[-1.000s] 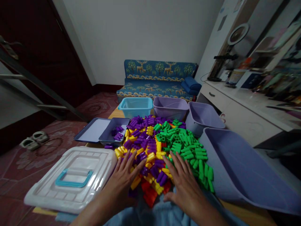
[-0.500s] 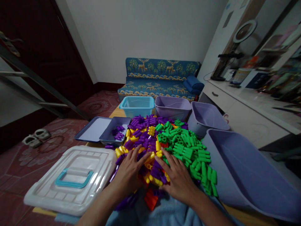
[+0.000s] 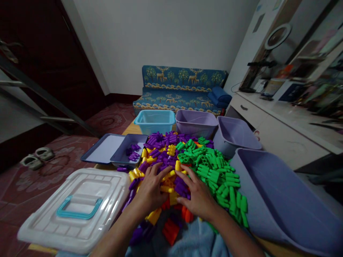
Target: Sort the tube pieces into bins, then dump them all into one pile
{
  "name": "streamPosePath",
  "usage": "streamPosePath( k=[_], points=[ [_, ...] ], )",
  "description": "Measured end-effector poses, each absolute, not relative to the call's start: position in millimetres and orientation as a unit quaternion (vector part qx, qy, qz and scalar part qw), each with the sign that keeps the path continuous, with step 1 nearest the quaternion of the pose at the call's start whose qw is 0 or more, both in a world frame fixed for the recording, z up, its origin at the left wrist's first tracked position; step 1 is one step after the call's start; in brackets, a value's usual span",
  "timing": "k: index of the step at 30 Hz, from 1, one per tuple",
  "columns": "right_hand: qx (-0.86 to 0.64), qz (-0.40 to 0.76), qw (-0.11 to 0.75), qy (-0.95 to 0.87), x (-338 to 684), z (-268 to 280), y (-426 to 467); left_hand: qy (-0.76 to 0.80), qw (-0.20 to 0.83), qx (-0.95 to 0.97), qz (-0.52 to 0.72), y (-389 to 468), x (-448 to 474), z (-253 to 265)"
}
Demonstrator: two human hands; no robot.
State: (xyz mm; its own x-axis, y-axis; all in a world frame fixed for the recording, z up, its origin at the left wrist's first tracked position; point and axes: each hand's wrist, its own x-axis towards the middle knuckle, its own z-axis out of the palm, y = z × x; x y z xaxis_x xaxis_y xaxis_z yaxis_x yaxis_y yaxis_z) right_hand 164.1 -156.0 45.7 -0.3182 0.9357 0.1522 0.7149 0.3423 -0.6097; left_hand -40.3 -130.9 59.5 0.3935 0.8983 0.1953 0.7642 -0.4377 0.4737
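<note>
My left hand (image 3: pixel 152 189) rests with fingers apart on the near left part of a heap of plastic toy pieces. Opposite it, my right hand (image 3: pixel 198 195) lies on the heap too, its fingers spread. Yellow pieces (image 3: pixel 168 182) and purple pieces (image 3: pixel 182 187) show between the two hands. Just past my right fingertips stands a yellow piece (image 3: pixel 178 165). Green pieces (image 3: pixel 209 171) cover the right side of the heap. Nearest my body, an orange-red piece (image 3: pixel 170 231) lies on blue cloth (image 3: pixel 198 242). What lies under my palms is hidden.
A light-blue bin (image 3: pixel 155 125) and a purple bin (image 3: pixel 197 125) stand behind the heap; a smaller bin (image 3: pixel 227 141) and a large bin (image 3: pixel 268 200) stand right. At left are a shallow box (image 3: pixel 120 154) with purple pieces and a white lid (image 3: pixel 77 232) with a blue handle.
Pieces between my hands have shifted, and more yellow and orange-red ones show near the front. My hands have moved only a little, with fingers still spread. The view has shifted slightly.
</note>
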Motion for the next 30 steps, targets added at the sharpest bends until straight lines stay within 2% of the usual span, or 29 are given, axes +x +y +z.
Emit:
streamPosePath(
  k=[5, 9, 12, 15, 17, 19, 23, 26, 30],
  points=[
    [-0.513, 0.319, 0.379, -0.701, 157, 42, -146, 0.526, 0.207, 0.768, 0.302, -126, -27, 63],
    [-0.485, 0.45, 0.481, -0.575, 145, 49, -137, 0.488, 0.311, 0.722, 0.378, -117, -14, 64],
    [-0.457, 0.541, 0.513, -0.485, 138, 69, -125, 0.451, 0.397, 0.675, 0.427, -101, -3, 72],
    [-0.432, 0.536, 0.521, -0.505, 141, 101, -112, 0.411, 0.426, 0.66, 0.462, -81, 4, 90],
    [-0.437, 0.476, 0.508, -0.57, 152, 120, -104, 0.38, 0.4, 0.689, 0.47, -71, 4, 103],
    [-0.495, 0.343, 0.477, -0.64, 171, 129, -100, 0.394, 0.325, 0.728, 0.457, -68, -3, 110],
    [-0.659, 0.063, 0.341, -0.667, 221, 109, -104, 0.524, 0.153, 0.756, 0.362, -76, -26, 97],
    [-0.737, -0.014, 0.224, -0.638, 242, 81, -114, 0.576, 0.103, 0.762, 0.278, -86, -40, 77],
    [-0.801, -0.038, 0.112, -0.586, 237, 60, -118, 0.616, 0.074, 0.756, 0.21, -93, -40, 60]
  ],
)
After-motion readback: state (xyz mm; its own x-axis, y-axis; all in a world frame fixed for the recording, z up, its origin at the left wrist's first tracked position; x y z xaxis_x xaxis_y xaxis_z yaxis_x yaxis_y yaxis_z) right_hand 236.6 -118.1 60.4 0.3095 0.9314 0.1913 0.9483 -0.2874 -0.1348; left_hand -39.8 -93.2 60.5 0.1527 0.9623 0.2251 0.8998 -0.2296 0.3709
